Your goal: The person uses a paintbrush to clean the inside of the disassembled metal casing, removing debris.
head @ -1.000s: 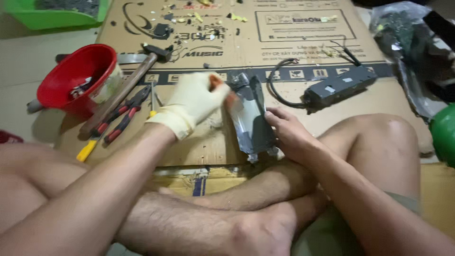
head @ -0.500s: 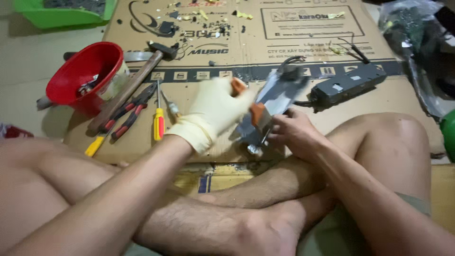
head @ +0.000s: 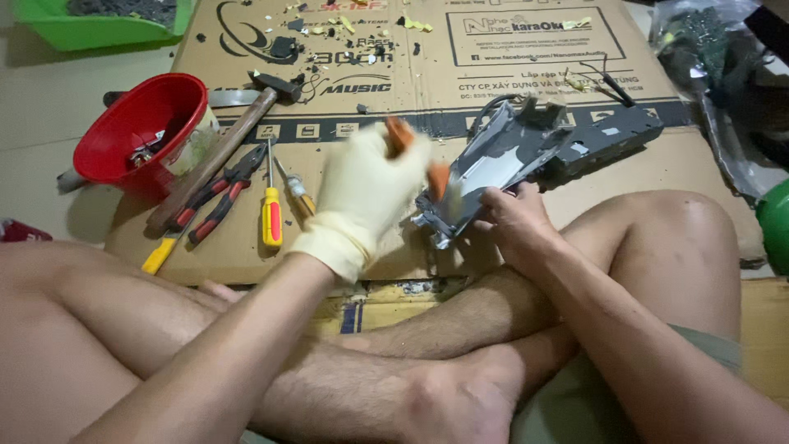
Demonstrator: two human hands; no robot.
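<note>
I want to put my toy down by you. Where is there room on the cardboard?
Bare brown cardboard sheet lies right of the grey metal chassis, above the knee. Left is crowded: red plastic bowl, wooden-handled hammer, red-handled pliers, yellow-handled screwdriver.

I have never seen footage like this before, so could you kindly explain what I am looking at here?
The camera sits on a person's head, looking down at their crossed legs and two hands. The left hand, in a pale glove and blurred, grips an orange-handled tool. The bare right hand tilts up a grey metal chassis. On the flattened cardboard sheet lie a hammer, red-handled pliers, a yellow-and-red screwdriver and a red bowl.
</note>
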